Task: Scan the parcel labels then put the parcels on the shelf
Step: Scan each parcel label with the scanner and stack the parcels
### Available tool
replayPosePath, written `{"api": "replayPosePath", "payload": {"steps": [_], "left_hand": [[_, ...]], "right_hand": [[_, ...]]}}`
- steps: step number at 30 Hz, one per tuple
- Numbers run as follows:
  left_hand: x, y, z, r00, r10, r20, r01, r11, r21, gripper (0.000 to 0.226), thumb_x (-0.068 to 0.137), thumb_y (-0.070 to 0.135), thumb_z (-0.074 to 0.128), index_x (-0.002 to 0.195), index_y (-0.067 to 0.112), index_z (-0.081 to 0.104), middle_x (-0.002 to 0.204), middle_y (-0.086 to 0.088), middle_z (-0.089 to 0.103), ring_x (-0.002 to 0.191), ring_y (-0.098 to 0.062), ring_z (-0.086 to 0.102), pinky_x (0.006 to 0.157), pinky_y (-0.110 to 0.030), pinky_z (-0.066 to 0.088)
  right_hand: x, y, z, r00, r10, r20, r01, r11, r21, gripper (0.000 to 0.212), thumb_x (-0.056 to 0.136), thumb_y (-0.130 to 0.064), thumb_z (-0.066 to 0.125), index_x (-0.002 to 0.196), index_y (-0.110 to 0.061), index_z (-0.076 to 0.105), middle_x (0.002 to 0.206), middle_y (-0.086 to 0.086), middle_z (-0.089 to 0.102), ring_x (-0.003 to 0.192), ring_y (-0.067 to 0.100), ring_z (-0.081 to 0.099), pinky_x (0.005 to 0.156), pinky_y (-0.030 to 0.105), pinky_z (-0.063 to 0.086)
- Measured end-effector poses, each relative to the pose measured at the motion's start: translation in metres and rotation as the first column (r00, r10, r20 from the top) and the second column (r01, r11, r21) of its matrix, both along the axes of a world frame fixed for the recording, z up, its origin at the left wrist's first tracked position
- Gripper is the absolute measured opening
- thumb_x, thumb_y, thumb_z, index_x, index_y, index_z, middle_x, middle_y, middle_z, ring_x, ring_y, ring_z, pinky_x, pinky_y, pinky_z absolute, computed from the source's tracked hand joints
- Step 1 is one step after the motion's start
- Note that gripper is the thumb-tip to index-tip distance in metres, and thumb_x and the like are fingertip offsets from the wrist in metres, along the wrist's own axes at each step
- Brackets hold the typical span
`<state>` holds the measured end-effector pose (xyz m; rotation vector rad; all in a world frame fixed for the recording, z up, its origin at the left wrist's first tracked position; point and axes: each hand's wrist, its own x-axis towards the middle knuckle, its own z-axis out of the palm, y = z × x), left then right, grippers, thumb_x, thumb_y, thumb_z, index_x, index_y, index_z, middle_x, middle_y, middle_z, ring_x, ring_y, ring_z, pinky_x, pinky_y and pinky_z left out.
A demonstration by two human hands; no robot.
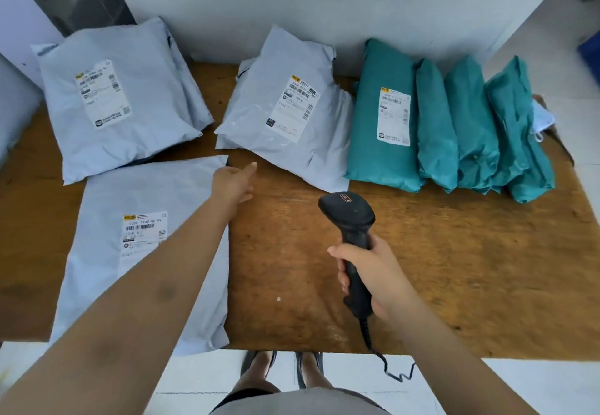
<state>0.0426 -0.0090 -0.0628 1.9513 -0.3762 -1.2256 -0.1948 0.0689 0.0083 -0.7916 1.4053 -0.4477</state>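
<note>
Lying flat on the wooden table (454, 268), three grey parcels and a row of green parcels are seen from above. The near grey parcel (107, 206) sits at the table's near left, its long axis running near to far, and its label (143, 232) is partly covered by the left forearm; the print is too blurred to be read. The far-left grey parcel (130, 96) leans up against the wall, with further grey bags half hidden behind it. The middle grey parcel (285, 115) is tilted, its label facing up. To the right, the green parcels (454, 122) are overlapped like tiles, so only the leftmost one (380, 115) shows a label; the rest are seen edge-on. A pale object behind the far-right green parcel is mostly hidden and cannot be made out.

The scanner (352, 232) is held upright in the right hand (380, 275), its head pointing far and slightly left, toward the middle grey parcel; its coiled cable drops off the near edge. The fingers are wrapped tightly around the handle. The left hand (232, 184) is stretched forward over the gap between the near and middle parcels, fingers loosely extended and holding nothing, and apparently touching neither parcel.
</note>
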Motion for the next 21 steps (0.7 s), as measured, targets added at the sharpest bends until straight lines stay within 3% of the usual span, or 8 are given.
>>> {"api": "replayPosePath", "payload": {"steps": [2,5,7,10,12,15,17,21], "left_hand": [[-0.006,-0.032,-0.007,0.984,0.018,-0.179,-0.023,0.999,-0.027,0.065,0.084,0.036,0.068,0.135,0.007,0.041,0.121,-0.015,0.056,0.112,-0.029,0.058,0.085,-0.036,0.052],[-0.009,-0.067,-0.011,0.944,0.051,-0.325,-0.063,0.998,-0.029,0.068,0.082,0.035,0.07,0.139,0.016,0.038,0.139,-0.009,0.049,0.122,-0.031,0.051,0.096,-0.042,0.045],[-0.013,-0.082,-0.013,0.919,0.121,-0.375,-0.137,0.991,-0.015,0.059,0.084,0.029,0.068,0.136,0.018,0.041,0.139,-0.008,0.049,0.123,-0.029,0.05,0.096,-0.043,0.046],[-0.015,-0.083,-0.013,0.891,0.195,-0.409,-0.224,0.974,-0.024,0.044,0.087,0.015,0.063,0.129,0.016,0.049,0.131,-0.007,0.055,0.109,-0.025,0.056,0.077,-0.041,0.052],[-0.027,-0.066,-0.006,0.849,0.18,-0.497,-0.215,0.977,-0.014,0.023,0.09,0.008,0.056,0.112,0.012,0.055,0.125,-0.005,0.058,0.108,-0.025,0.058,0.068,-0.041,0.054],[-0.057,-0.006,-0.003,0.796,0.199,-0.572,-0.212,0.976,0.045,0.008,0.091,0.004,0.054,0.093,0.012,0.053,0.12,-0.01,0.057,0.112,-0.029,0.057,0.076,-0.044,0.055],[-0.077,0.056,-0.01,0.814,0.202,-0.544,-0.137,0.978,0.159,0.013,0.089,0.011,0.061,0.099,0.013,0.053,0.119,-0.014,0.058,0.098,-0.031,0.06,0.083,-0.045,0.052],[-0.092,0.158,-0.01,0.738,0.001,-0.675,0.355,0.849,0.39,0.044,0.09,0.036,0.057,0.115,0.0,0.056,0.103,-0.023,0.068,0.085,-0.032,0.066,0.063,-0.036,0.053]], "right_hand": [[-0.005,0.002,0.007,1.0,0.001,-0.019,-0.001,1.0,-0.009,0.012,0.084,-0.009,0.067,0.084,-0.012,0.056,0.055,0.007,0.053,0.041,0.019,0.044,0.05,0.029,0.042],[-0.015,0.01,0.014,0.998,0.02,-0.053,-0.022,0.999,-0.044,0.014,0.084,-0.011,0.068,0.081,-0.014,0.054,0.051,0.005,0.052,0.041,0.02,0.044,0.054,0.031,0.043],[-0.024,0.016,0.016,0.999,-0.02,-0.042,0.017,0.998,-0.056,0.015,0.084,-0.009,0.067,0.081,-0.013,0.053,0.051,0.006,0.051,0.039,0.02,0.043,0.052,0.03,0.042],[-0.031,0.023,0.017,0.996,-0.086,-0.022,0.085,0.995,-0.045,0.014,0.083,-0.005,0.066,0.082,-0.011,0.054,0.052,0.007,0.05,0.039,0.019,0.042,0.048,0.029,0.041],[-0.034,0.025,0.017,0.993,-0.115,-0.002,0.115,0.993,-0.039,0.014,0.083,-0.004,0.066,0.081,-0.011,0.053,0.053,0.008,0.049,0.039,0.019,0.042,0.047,0.029,0.041],[-0.034,0.03,0.015,0.992,-0.129,0.015,0.129,0.991,-0.028,0.015,0.083,-0.004,0.066,0.079,-0.011,0.054,0.054,0.009,0.05,0.04,0.02,0.042,0.047,0.028,0.04],[-0.031,0.034,0.015,0.991,-0.123,0.047,0.124,0.992,-0.019,0.014,0.083,-0.003,0.066,0.08,-0.009,0.053,0.053,0.01,0.049,0.039,0.02,0.042,0.046,0.028,0.039],[-0.023,0.043,0.013,0.992,-0.093,0.085,0.092,0.996,0.02,0.013,0.082,-0.001,0.065,0.083,-0.007,0.054,0.051,0.009,0.047,0.038,0.021,0.039,0.044,0.026,0.036]]}}
